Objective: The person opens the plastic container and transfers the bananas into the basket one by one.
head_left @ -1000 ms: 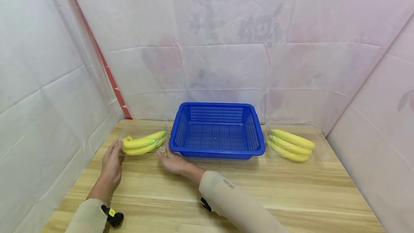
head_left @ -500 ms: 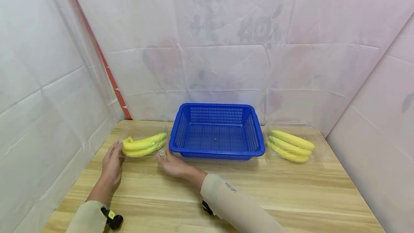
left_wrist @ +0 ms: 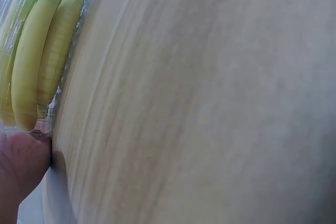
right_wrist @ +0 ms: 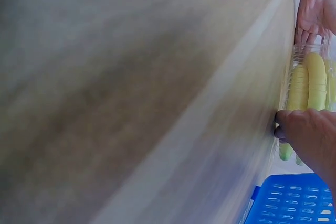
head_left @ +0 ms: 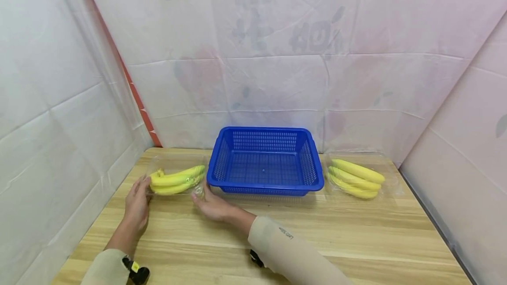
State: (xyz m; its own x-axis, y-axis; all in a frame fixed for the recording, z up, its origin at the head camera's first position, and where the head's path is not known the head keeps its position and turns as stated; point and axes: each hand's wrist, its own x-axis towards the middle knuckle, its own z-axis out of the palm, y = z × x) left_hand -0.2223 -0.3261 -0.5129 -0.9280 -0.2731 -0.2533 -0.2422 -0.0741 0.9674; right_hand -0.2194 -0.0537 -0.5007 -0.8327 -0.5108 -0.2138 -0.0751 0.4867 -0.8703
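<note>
A clear plastic box (head_left: 178,158) holds several yellow bananas (head_left: 174,181) at the left of the wooden table. My left hand (head_left: 137,200) grips its left end, fingers along the side. At the opposite end, my right hand (head_left: 215,203) holds the near right corner, thumb in front and the fingers partly hidden behind. The left wrist view shows the left palm (left_wrist: 26,158) against the end of the box, below the bananas (left_wrist: 34,61). In the right wrist view the right hand's knuckles (right_wrist: 310,127) cover part of the box.
A blue plastic basket (head_left: 266,187) with slotted walls stands in the middle, close beside my right hand. Right of it lies another clear box (head_left: 390,175) with several bananas (head_left: 356,179). Pale printed cloth walls (head_left: 273,82) enclose the table (head_left: 301,241) at the back and sides.
The left box with its bananas has shifted slightly toward me, with both hands staying on its ends. The basket and the right box stay in place.
</note>
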